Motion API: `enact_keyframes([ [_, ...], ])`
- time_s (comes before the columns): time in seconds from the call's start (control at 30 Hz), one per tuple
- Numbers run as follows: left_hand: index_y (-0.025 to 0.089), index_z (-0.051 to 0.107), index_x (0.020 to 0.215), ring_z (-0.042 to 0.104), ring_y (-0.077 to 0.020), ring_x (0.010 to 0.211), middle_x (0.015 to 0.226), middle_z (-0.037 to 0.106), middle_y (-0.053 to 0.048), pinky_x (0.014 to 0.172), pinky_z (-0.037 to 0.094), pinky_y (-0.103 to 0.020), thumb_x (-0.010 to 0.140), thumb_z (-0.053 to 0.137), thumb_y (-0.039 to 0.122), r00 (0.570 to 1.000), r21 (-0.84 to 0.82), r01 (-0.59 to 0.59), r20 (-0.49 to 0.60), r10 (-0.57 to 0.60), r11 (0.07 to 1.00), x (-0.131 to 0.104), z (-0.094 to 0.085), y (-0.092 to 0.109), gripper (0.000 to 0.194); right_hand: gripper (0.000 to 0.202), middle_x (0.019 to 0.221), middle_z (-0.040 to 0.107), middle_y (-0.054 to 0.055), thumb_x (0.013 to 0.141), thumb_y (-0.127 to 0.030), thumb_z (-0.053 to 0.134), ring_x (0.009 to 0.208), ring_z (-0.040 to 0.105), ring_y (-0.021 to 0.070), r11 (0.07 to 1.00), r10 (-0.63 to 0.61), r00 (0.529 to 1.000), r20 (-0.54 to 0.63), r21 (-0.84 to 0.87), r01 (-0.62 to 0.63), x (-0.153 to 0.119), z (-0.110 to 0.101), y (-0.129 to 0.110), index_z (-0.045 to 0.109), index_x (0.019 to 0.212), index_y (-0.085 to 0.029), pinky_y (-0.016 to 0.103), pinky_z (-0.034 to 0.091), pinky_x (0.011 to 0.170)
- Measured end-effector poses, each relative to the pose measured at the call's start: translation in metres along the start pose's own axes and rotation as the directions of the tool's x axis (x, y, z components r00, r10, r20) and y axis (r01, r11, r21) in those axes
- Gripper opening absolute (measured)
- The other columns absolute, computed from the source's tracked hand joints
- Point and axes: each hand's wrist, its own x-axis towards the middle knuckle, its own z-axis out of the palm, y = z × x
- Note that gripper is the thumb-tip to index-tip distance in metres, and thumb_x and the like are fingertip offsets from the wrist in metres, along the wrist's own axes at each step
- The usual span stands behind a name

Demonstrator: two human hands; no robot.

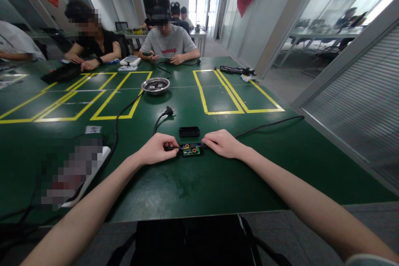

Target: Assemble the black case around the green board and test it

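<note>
On the green table lies an opened black power adapter case [191,155], its circuit board [191,149] with copper coils showing. My left hand [158,149] is closed on the black cable [171,148] at the case's left end. At the right end, my right hand [222,143] pinches the other black cable [268,124] where it meets the case. Just beyond the case rests its black cover [189,131], hollow side up. A black plug [168,111] with metal pins lies past my left hand, on a cable that runs back toward that hand.
A metal bowl [155,86] with small metal parts stands farther back. Yellow tape [205,99] marks rectangles on the table [149,191]. A white-edged, blurred-out object [81,170] lies at left beside a black cable. People sit across the table; a black tripod-like item [237,70] lies far right.
</note>
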Motion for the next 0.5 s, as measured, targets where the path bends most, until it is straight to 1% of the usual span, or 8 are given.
enact_keyframes([
  [0.13,0.012,0.073,0.082,0.053,-0.0097,0.056,0.065,0.066,0.0,0.055,0.041,-0.019,0.084,0.064,0.03,1.0,0.048,-0.01,-0.013,0.01,0.999,0.0,-0.0003,-0.0002,0.02,0.035,0.07,0.065,0.003,0.104,-0.031,0.046,0.064,0.057,0.0159,1.0,0.008,1.0,0.002,0.008,-0.008,-0.0001,-0.0005,0.0005,0.063,0.076,-0.02,0.026,0.035,0.065],
  [0.23,0.012,0.074,0.082,0.054,-0.0103,0.057,0.066,0.067,-0.001,0.055,0.041,-0.019,0.084,0.064,0.029,1.0,0.065,-0.006,-0.02,0.007,0.998,-0.0003,-0.0003,0.0004,0.02,0.027,0.074,0.068,0.003,0.103,-0.027,0.047,0.065,0.06,0.0159,0.999,0.021,1.0,-0.023,0.032,-0.02,-0.0011,-0.0002,-0.0001,0.067,0.087,-0.02,0.025,0.036,0.066],
  [0.33,0.013,0.074,0.082,0.054,-0.0107,0.058,0.066,0.067,-0.001,0.056,0.041,-0.02,0.084,0.064,0.029,1.0,0.077,-0.006,-0.022,0.008,0.997,-0.0006,0.0,0.0008,0.02,0.018,0.073,0.068,0.001,0.1,-0.024,0.051,0.062,0.059,0.0148,0.998,0.024,0.999,-0.045,0.058,-0.022,-0.0021,0.0004,-0.0005,0.067,0.094,-0.02,0.025,0.037,0.065],
  [0.4,0.013,0.074,0.082,0.053,-0.0108,0.057,0.065,0.066,-0.001,0.055,0.04,-0.02,0.084,0.064,0.029,1.0,0.093,-0.014,-0.025,0.016,0.996,-0.0007,-0.0001,0.0011,0.02,0.016,0.07,0.065,0.0,0.098,-0.025,0.053,0.06,0.057,0.0138,0.997,0.029,0.998,-0.049,0.072,-0.025,-0.0023,0.0005,-0.0004,0.066,0.092,-0.02,0.024,0.037,0.064],
  [0.5,0.014,0.075,0.081,0.052,-0.0106,0.058,0.067,0.064,-0.001,0.055,0.039,-0.02,0.084,0.064,0.029,0.999,0.138,-0.043,-0.028,0.047,0.99,-0.0007,-0.0015,0.002,0.019,0.024,0.063,0.06,-0.001,0.097,-0.028,0.055,0.055,0.051,0.0121,0.996,0.048,0.998,-0.051,0.078,-0.044,-0.0017,0.0007,-0.0001,0.061,0.076,-0.019,0.024,0.034,0.061],
])
